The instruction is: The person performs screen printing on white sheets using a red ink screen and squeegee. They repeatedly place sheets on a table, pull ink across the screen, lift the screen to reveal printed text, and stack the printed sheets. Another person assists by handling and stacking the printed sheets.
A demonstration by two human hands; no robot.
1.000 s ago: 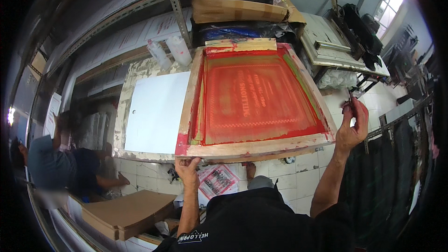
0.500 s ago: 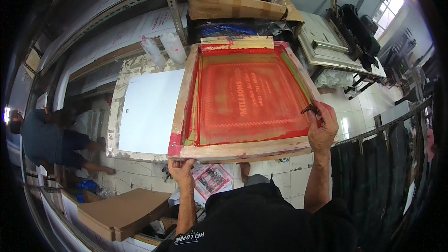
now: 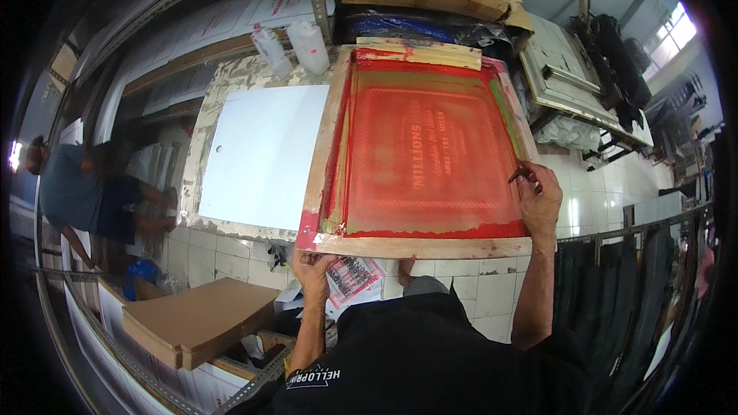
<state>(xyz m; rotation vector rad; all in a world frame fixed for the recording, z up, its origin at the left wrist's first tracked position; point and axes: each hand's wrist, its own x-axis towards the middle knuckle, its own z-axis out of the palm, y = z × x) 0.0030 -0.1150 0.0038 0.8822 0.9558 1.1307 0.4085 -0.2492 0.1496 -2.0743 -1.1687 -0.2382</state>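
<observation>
A wooden screen printing frame (image 3: 430,246) lies before me, its mesh (image 3: 384,169) covered in red ink with a pale printed design showing. My left hand (image 3: 314,267) is closed on the frame's near left corner, with the fingers partly hidden under the rail. On the right rail, toward the near end, my right hand (image 3: 540,192) is curled closed around the wood. Something small and dark brown shows at its fingertips; I cannot make out what. A squeegee with a pale wooden handle (image 3: 419,54) lies across the far end. Left of the frame is a white sheet (image 3: 261,157).
Two translucent plastic bottles, one slim (image 3: 271,50) and one wider (image 3: 308,48), stand behind the sheet. Brown cardboard (image 3: 200,319) lies at lower left. Metal shelving (image 3: 192,4) runs along the left, where another person (image 3: 77,188) bends. Dark racks (image 3: 615,292) stand at right.
The view has shifted, so the frame and sheet appear farther right and higher. Both hands keep hold of the frame. The person at left has moved an arm downward.
</observation>
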